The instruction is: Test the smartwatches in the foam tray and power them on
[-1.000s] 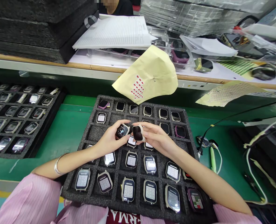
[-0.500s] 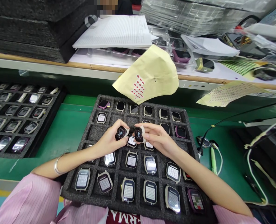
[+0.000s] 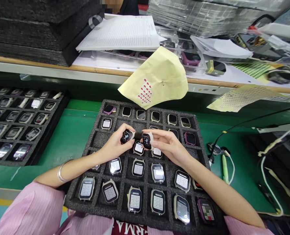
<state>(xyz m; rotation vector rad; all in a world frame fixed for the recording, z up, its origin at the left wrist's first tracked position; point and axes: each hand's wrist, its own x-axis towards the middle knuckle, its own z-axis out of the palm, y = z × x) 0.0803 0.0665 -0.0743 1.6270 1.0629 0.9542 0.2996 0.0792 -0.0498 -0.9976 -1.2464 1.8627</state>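
Observation:
My left hand [image 3: 119, 143] grips a strapless smartwatch [image 3: 127, 136] between thumb and fingers, its dark screen lit with a dial. Close beside it, my right hand [image 3: 168, 143] pinches a second smartwatch [image 3: 147, 141], its dark face showing a small bluish figure. Both are held over a black foam tray [image 3: 98, 140] divided into square compartments. Several watches lie in it face up. Nearer ones, such as the watch [image 3: 138, 167] below my hands, show white list-like screens, while those in the far row, like the watch [image 3: 155, 116], are dark. My forearms cover part of the tray.
Another foam tray of watches [image 3: 24, 130] lies on the green table [image 3: 78, 124] at left. Yellow paper [image 3: 164, 75] hangs from the shelf edge over the tray's far side. Stacked black foam [image 3: 32, 29] and papers [image 3: 120, 32] crowd the shelf. Cables [image 3: 229, 163] lie at right.
Both hands stay over the tray, still holding the watches. The right-hand watch has shifted very slightly to the right, and the left-hand watch's screen looks a little different.

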